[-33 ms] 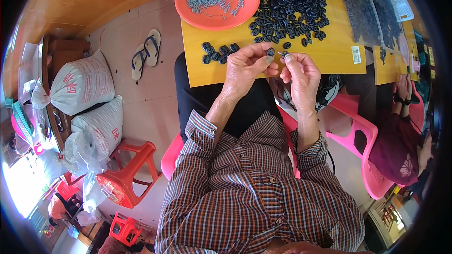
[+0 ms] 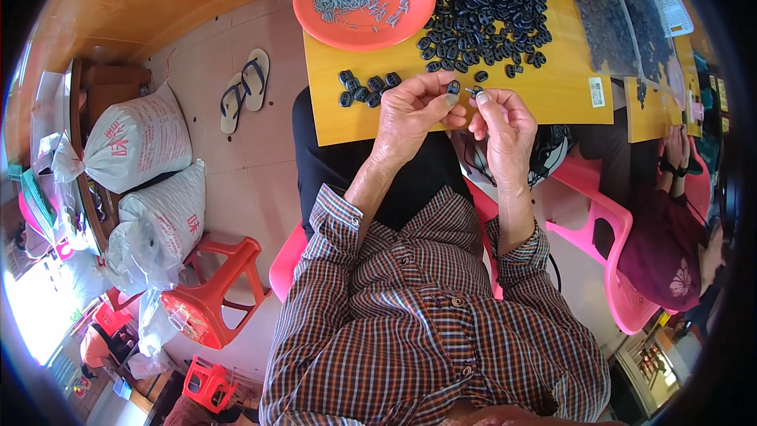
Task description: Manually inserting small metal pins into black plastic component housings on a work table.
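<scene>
Your left hand (image 2: 414,114) pinched one small black plastic piece (image 2: 453,87) between thumb and forefinger, grip closed on it, held just above the near edge of the yellow surface (image 2: 552,87). Your right hand (image 2: 505,122) pinched a tiny metal pin (image 2: 471,91) at its fingertips, grip closed too, the tip almost touching the black piece. Both hands met over your lap, near the surface's edge.

Judged from the look: the black piece was light, stiff, smooth and probably slippery, best taken by its flat sides so the hole stayed clear. The pin looked thin, rigid and easy to drop; hold at the back end, leave the tip free.

A short row of black pieces (image 2: 364,88) lay just left of your left hand near the edge. The big heap of black pieces (image 2: 489,8) sat farther up the surface, and the orange plate (image 2: 315,8) with grey pins beside it to the left. Bare yellow stretch between heap and hands gave room to set things down. The near edge was close, so anything dropped could fall to your lap or the tiled floor (image 2: 252,173).

Off left: white sacks (image 2: 134,142), orange stool (image 2: 209,300), sandals (image 2: 244,87). To the right a pink chair (image 2: 607,244) and another person's arm (image 2: 678,150), well apart from your hands.
</scene>
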`<state>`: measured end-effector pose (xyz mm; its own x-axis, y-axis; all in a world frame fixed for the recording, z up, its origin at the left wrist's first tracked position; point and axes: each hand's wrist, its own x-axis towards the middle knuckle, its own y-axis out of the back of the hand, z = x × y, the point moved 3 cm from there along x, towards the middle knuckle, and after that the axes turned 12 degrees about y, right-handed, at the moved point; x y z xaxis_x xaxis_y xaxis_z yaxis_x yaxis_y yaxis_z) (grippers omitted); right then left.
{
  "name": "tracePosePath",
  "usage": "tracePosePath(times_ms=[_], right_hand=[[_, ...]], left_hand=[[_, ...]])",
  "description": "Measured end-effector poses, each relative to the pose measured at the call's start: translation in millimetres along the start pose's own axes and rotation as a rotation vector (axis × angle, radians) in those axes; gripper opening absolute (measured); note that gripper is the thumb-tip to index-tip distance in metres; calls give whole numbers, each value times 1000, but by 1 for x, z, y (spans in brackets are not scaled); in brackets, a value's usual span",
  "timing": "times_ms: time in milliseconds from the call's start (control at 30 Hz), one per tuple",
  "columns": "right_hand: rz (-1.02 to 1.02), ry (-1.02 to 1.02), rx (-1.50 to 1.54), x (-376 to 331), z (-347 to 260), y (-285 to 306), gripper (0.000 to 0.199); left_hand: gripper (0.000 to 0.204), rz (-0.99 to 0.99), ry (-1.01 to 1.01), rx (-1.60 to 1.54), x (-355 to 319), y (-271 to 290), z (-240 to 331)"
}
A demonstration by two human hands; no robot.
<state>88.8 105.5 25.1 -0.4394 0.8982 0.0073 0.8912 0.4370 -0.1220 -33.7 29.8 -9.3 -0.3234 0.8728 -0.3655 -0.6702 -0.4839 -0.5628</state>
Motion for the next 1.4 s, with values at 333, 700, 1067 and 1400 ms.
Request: tracePosePath(times_ms=[333,700,1067,1400], right_hand=[[21,19,-5,0,-2,-1,13],[6,42,-27,0,-2,-3,14],[-23,-8,-35,-1,-2,-1,15],[13,24,-4,-4,-4,-2,14]], left_hand=[[26,38,-41,-22,-4,-6,2],[14,145,-288,310,-2,-6,-10],[22,-40,-35,57,-4,-7,-6],[21,-14,-51,-11,-2,-1,-3]])
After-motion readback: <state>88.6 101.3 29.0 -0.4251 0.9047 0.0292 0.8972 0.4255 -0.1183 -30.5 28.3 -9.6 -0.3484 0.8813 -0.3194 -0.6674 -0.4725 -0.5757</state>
